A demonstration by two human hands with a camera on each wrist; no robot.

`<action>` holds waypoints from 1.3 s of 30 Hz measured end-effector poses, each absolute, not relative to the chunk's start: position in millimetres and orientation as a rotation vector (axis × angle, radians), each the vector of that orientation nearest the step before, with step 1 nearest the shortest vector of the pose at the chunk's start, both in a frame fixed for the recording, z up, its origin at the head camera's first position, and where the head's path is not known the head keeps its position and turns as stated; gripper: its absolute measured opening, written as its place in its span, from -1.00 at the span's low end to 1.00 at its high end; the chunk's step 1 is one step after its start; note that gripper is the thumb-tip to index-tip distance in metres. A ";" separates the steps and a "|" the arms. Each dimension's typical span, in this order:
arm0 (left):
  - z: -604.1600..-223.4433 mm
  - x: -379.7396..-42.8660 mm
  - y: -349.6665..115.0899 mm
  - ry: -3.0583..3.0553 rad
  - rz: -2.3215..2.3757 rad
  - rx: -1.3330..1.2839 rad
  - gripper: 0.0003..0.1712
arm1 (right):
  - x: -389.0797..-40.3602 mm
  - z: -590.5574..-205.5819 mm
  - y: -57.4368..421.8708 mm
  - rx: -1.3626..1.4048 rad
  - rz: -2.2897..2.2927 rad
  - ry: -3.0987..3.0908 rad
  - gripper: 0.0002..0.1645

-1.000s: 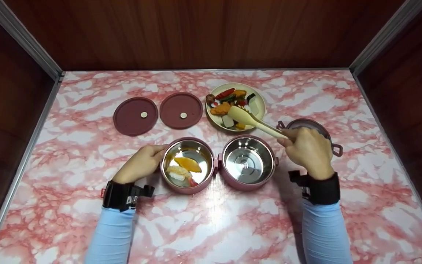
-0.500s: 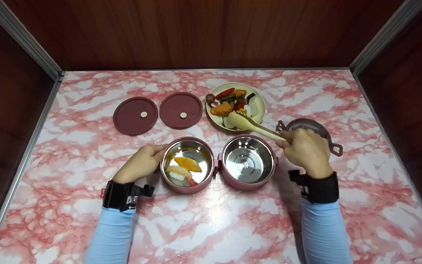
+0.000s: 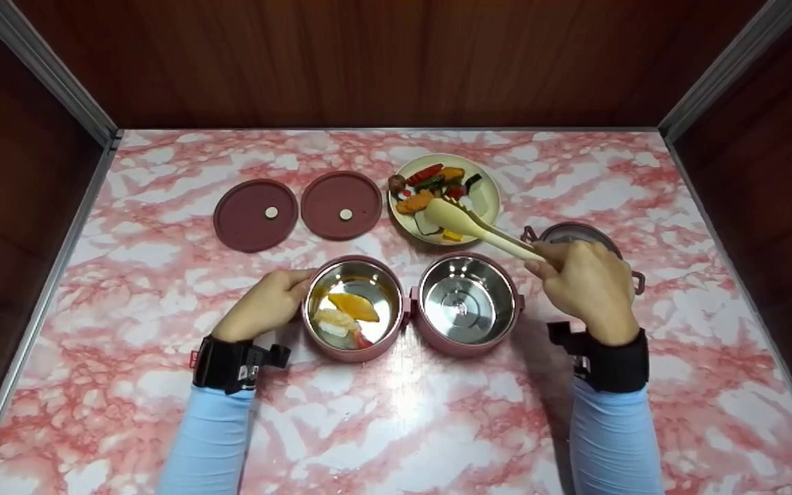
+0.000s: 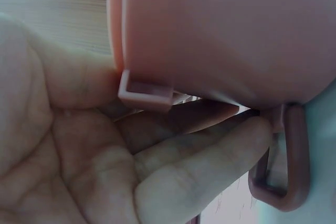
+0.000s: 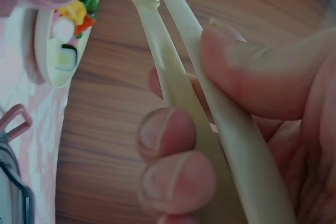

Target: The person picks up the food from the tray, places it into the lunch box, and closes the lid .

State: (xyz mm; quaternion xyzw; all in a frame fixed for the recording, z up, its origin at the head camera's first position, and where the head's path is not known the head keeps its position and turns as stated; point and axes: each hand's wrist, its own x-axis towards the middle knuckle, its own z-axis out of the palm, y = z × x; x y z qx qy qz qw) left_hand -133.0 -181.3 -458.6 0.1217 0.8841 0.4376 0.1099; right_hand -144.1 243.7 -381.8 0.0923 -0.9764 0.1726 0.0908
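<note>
In the head view, my left hand holds the side of the left pink pot. The left wrist view shows its thumb at the rim and its fingers against the outer wall. This pot contains a yellow piece and a sushi-like piece. My right hand grips cream serving tongs by their handles, their spread ends over a cream plate of toy-like food. A dark bit shows by the tong tips in the right wrist view. The right pink pot stands alongside, its steel bottom visible.
Two dark red round lids with pale knobs lie at the back left, side by side. Partly hidden behind my right hand is a lidded dish with loop handles. Wooden panels border the marbled table at the back and sides.
The tongs dip lower over the plate with their ends closer together, then rise slightly and spread again. My right hand has shifted a little rightward. The left hand stays on the pot.
</note>
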 end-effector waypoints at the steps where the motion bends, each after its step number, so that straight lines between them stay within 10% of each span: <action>1: -458.7 -133.0 -181.5 2.601 1.281 0.358 -0.62 | -142.4 -380.5 243.1 0.287 0.515 -2.883 -0.66; 39: -458.7 -133.4 -182.2 2.606 1.264 0.368 -0.60 | -91.5 -385.4 158.7 0.773 -0.010 -2.619 -0.68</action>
